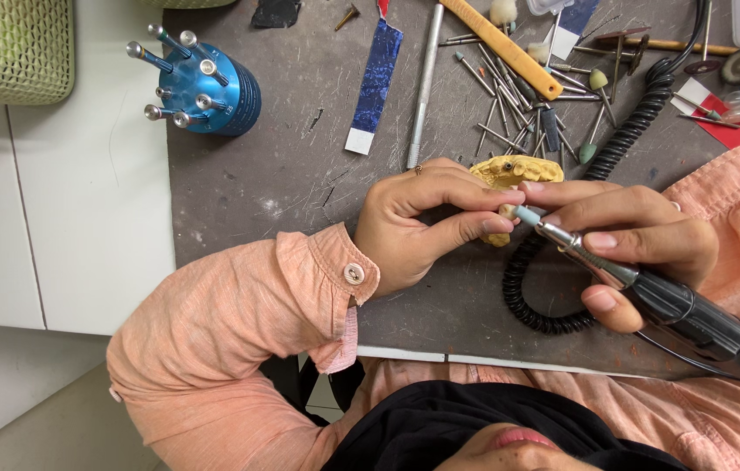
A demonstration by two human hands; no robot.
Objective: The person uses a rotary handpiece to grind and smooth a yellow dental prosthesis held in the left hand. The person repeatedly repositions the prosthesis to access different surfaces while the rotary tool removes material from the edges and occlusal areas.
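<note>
Two hands meet over one yellow dental cast [514,172], which sits pinched between the left hand's [426,222] thumb and fingers, held just above the grey work mat [283,166]. Most of the cast is hidden by fingers; only its top edge and a bit below the thumb show. Right hand [631,240] is wrapped pen-style around a black and silver rotary handpiece [649,292], its pale cylindrical tip [525,215] touching or nearly touching the cast right beside the left thumb; cannot tell contact for sure. Black coiled cord [544,305] loops under the right hand and runs up past it.

Beyond the fingers: scatter of loose burs and mandrels [509,96], a long orange-handled tool [502,48], a steel rod [423,87], a blue abrasive strip [374,83]. Farther off past the left hand, a blue round bur stand [204,87] with bits upright, and a green mesh basket [8,48] at the corner.

Risks, as judged: tip is very close to the left thumb, so a slip or skid off the cast could nick skin. The fingertip-only hold could let the cast twist or drop. Too much pressure could gouge or chip the stone. The cord could snag and jerk the handpiece.
</note>
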